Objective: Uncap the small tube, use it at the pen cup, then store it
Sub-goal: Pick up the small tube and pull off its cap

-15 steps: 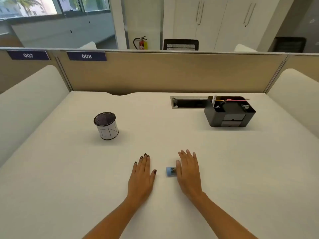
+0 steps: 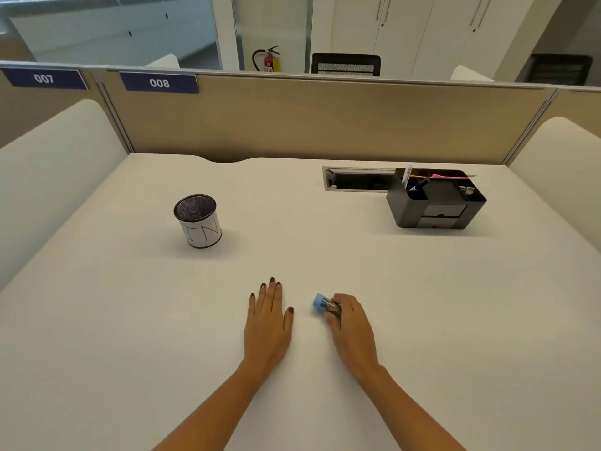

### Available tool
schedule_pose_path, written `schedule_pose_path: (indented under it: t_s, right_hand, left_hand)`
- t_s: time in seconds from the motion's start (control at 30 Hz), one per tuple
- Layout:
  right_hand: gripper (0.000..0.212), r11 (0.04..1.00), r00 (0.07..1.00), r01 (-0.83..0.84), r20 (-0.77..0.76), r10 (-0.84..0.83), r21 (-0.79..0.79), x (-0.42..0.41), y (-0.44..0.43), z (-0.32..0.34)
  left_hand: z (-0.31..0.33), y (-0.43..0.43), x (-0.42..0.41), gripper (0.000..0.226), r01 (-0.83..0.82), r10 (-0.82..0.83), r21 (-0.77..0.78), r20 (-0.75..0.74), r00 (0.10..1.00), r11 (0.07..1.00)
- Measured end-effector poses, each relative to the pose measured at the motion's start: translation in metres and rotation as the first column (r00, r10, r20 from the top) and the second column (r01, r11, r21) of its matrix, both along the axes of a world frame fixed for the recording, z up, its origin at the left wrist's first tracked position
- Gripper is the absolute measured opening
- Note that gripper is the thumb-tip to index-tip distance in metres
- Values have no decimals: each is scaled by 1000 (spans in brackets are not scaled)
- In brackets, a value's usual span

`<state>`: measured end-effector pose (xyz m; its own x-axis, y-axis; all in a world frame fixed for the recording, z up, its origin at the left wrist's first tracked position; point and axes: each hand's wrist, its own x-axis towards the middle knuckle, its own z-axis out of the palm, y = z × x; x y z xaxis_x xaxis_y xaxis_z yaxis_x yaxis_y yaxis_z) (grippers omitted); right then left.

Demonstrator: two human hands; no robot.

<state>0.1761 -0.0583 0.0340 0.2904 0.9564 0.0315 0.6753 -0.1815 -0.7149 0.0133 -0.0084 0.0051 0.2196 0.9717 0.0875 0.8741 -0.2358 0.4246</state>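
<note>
A small tube (image 2: 323, 305) with a blue cap lies near the desk's front middle, cap pointing left. My right hand (image 2: 351, 323) is curled around its body, fingers and thumb closed on it, so most of the tube is hidden. My left hand (image 2: 268, 315) rests flat on the desk just left of it, fingers spread, holding nothing. The pen cup (image 2: 198, 221), a black mesh cylinder with a white paper label, stands upright at the far left and looks empty.
A black desk organiser (image 2: 435, 200) with pens and small drawers stands at the far right. Behind it is a cable slot (image 2: 357, 179) in the white desk (image 2: 130, 336). A beige partition (image 2: 325, 122) closes the back; padded white dividers flank both sides.
My right hand, which lay flat beside the tube, has curled and closed around it. The left hand has stayed flat on the desk.
</note>
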Motion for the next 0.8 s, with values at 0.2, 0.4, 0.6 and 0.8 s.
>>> schedule_pose_path:
  t_s: [0.2,0.4,0.6,0.8]
  right_hand:
    - [7,995,930,101,-355,-93,4,-15,1,23]
    - [24,997,828,78,-558,-61,7,-27,1,43]
    - [33,997,787,82,-614,-57,13,-28,1,51]
    - [32,997,759,64,-650,-26,35,-32,-2,57]
  left_hand:
    - [53,-3,34,38,10,372,-504,650,662,863]
    - [87,-9,46,49,314,490,-573,816,307,757]
    - [97,-8,52,49,335,487,-579,812,321,744]
    - [104,-13,59,48,233,518,-590,799,305,773]
